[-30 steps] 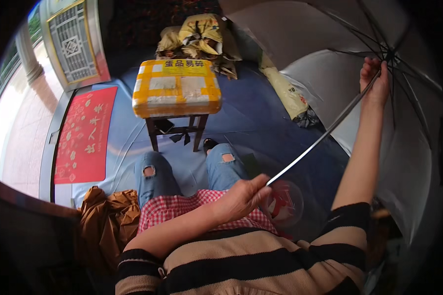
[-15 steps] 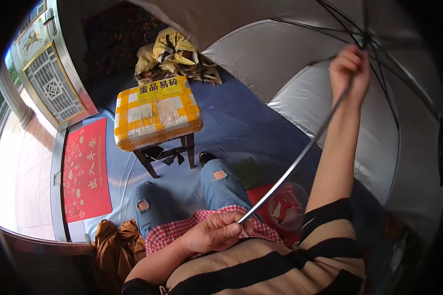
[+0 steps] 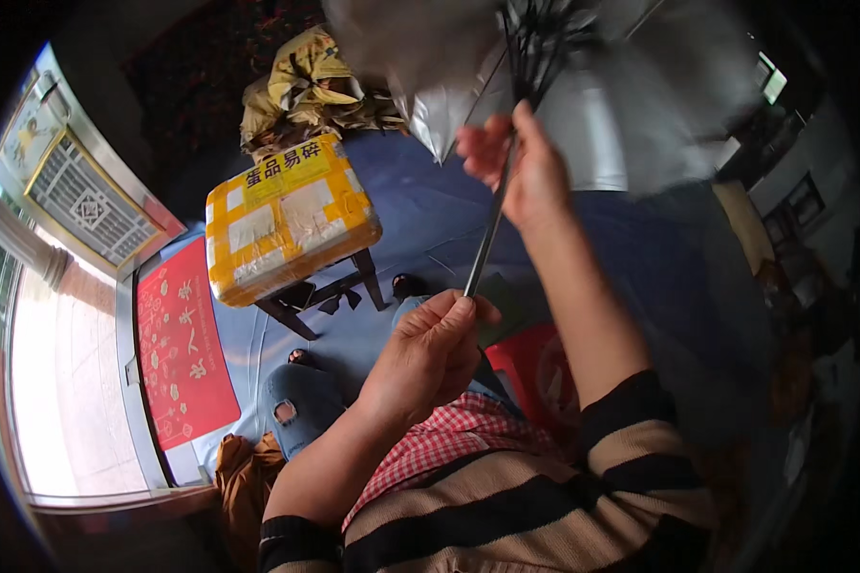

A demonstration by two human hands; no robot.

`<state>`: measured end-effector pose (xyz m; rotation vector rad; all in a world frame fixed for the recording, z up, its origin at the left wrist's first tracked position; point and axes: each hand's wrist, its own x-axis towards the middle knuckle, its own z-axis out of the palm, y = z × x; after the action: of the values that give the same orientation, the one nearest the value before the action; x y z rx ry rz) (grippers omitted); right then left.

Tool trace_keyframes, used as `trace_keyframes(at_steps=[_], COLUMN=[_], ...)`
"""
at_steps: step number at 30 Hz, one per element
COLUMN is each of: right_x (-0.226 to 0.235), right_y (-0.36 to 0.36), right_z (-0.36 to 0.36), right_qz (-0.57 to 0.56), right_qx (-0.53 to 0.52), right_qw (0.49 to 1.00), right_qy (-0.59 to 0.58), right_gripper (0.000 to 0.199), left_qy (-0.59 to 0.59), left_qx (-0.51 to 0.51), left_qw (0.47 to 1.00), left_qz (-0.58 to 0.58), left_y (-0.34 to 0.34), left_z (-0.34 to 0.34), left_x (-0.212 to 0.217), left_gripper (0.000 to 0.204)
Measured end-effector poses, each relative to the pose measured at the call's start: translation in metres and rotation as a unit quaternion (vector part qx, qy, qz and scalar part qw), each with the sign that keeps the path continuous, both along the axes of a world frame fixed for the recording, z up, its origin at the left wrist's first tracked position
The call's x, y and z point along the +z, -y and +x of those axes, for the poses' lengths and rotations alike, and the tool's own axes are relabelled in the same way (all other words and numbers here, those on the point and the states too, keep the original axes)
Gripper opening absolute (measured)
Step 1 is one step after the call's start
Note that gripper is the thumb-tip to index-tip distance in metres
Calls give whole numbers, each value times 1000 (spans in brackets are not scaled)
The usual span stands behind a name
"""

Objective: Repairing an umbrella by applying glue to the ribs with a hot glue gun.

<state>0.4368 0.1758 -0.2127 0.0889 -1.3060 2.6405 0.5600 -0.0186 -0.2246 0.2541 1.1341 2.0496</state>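
Note:
My left hand [image 3: 428, 358] is closed round the lower end of the metal umbrella shaft [image 3: 487, 239], in front of my waist. Higher up, my right hand [image 3: 521, 162] is open, its fingers and thumb apart on either side of the shaft, just below the ribs. The dark ribs [image 3: 535, 53] are bunched close to the shaft. Silver-grey cloth of the umbrella [image 3: 631, 105] hangs loose and blurred around them, partly folded in. The umbrella's top runs out of view at the upper edge.
A yellow-and-white taped box [image 3: 291, 224] rests on a dark wooden stool [image 3: 358, 277]. Crumpled yellow bags [image 3: 311, 81] lie behind it. A red mat [image 3: 183, 344] is by the bright doorway on the left. Beside my legs stand a red container [image 3: 535, 368] and brown cloth [image 3: 248, 482].
The spread umbrella has partly collapsed, its ribs drawing together. My right hand has moved left and loosened from the shaft. My left hand has risen, still gripping the lower end.

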Motion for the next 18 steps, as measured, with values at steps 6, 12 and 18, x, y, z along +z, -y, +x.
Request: trace_keyframes(at_steps=[6, 12, 18], right_x=[-139, -251, -105], right_y=[-33, -283, -387], right_z=[32, 131, 58], right_qz=[61, 303, 372], right_qx=[215, 174, -155], right_qw=[960, 813, 896], right_qy=[171, 466, 187], right_gripper=[50, 37, 33], left_qy=[-304, -560, -647], left_qx=[122, 75, 69], left_qw=[892, 680, 635], left_qz=[-312, -467, -417], left_y=[14, 80, 53], left_z=[-19, -56, -86], left_x=[-113, -141, -154], left_gripper=[22, 11, 7])
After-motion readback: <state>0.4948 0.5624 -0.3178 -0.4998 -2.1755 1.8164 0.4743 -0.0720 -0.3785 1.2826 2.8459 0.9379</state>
